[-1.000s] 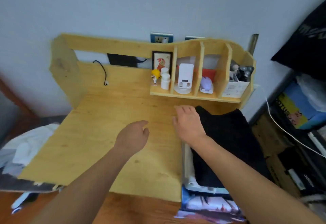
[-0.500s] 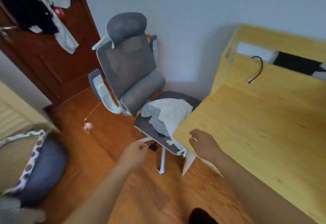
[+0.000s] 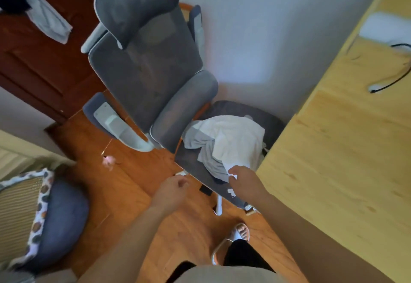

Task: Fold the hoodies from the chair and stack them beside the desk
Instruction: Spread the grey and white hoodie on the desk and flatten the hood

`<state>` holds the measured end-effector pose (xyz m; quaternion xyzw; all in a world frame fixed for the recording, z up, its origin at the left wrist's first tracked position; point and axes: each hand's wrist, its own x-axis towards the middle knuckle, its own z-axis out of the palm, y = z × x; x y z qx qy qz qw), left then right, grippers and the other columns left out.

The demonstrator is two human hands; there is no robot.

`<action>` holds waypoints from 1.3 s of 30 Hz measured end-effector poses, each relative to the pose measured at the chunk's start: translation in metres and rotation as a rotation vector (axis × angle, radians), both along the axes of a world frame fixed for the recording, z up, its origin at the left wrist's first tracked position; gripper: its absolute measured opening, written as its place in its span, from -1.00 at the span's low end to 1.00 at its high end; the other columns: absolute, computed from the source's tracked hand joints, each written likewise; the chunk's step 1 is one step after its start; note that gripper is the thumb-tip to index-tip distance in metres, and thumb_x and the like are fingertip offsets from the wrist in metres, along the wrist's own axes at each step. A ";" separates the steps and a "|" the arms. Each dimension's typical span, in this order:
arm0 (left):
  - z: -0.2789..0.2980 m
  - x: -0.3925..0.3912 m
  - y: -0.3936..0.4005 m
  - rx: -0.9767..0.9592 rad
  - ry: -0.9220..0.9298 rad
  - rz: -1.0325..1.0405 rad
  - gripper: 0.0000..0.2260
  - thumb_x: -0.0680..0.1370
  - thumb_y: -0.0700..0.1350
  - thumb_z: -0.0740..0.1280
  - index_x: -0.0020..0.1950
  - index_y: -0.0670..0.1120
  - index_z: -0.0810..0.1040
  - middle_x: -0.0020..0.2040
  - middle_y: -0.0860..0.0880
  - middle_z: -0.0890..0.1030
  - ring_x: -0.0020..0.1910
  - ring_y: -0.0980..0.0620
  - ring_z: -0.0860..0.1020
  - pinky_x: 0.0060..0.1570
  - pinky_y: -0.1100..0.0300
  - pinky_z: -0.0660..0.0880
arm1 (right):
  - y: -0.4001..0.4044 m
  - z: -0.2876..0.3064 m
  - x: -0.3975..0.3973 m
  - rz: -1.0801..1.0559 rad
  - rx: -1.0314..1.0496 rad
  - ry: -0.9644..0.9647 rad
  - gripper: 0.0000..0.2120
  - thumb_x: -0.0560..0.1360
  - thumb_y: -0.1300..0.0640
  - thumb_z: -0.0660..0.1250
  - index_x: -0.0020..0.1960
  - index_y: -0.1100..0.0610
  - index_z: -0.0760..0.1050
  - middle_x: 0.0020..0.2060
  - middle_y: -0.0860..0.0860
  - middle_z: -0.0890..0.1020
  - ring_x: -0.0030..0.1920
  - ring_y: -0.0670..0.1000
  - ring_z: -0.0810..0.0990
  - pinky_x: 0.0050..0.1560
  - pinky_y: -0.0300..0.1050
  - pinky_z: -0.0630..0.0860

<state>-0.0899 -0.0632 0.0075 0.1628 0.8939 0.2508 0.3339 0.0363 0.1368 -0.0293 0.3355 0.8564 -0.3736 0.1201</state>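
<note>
Hoodies [image 3: 224, 142] look soft, light; I'd gather thick folds. Right hand [image 3: 245, 182] seemingly pinches white hem, left hand [image 3: 173, 190] loosely curled, empty.

The chair [image 3: 146, 69] is grey mesh with white armrest frames, and on its seat lie a white hoodie [image 3: 238, 140] and a pale grey hoodie [image 3: 200, 142]. The desk [image 3: 347, 160] is light yellow wood with a black cable [image 3: 393, 80] — the floor [image 3: 124, 196] is orange-brown, the door [image 3: 33, 64] dark red-brown. The cushion [image 3: 60, 218] is blue — its border [image 3: 42, 202] white with brown and blue spots.
</note>
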 end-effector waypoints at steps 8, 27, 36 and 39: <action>-0.052 -0.072 0.027 0.035 -0.136 0.069 -0.84 0.66 -0.09 0.26 0.17 0.06 0.60 0.02 0.12 0.64 -0.01 0.15 0.61 -0.10 0.19 0.51 | -0.013 -0.091 -0.078 0.048 0.073 -0.216 -0.67 0.55 0.13 0.23 0.30 0.03 0.50 0.58 0.19 0.09 0.56 0.24 0.03 0.34 -0.02 0.28; 0.000 -0.181 0.098 0.219 -0.387 -0.686 -0.34 0.54 0.08 0.47 0.56 0.12 0.25 0.49 0.08 0.36 0.43 0.10 0.40 0.32 0.20 0.38 | 0.002 0.102 -0.082 -1.164 -0.825 0.982 -0.68 0.63 0.17 0.23 0.30 0.32 0.49 0.30 0.08 0.59 0.40 0.17 0.49 0.43 0.19 0.37; 0.160 -0.123 0.165 0.836 0.318 -0.556 -0.86 0.59 -0.25 0.27 0.02 -0.03 0.55 -0.12 0.03 0.63 -0.09 -0.08 0.59 0.00 0.12 0.54 | 0.019 0.299 -0.037 -0.834 -0.536 1.397 -0.67 0.68 0.29 0.08 0.38 0.30 0.43 0.25 0.10 0.60 0.37 0.14 0.52 0.43 0.17 0.40; 0.254 -0.124 0.186 1.047 0.306 -0.492 -0.78 0.58 -0.30 0.23 -0.01 -0.02 0.58 -0.19 0.17 0.57 -0.18 0.12 0.51 -0.22 0.45 0.37 | 0.031 0.353 -0.001 -0.758 -0.392 1.455 -0.65 0.65 0.35 0.09 0.40 0.28 0.43 0.24 0.08 0.60 0.38 0.11 0.52 0.42 0.13 0.42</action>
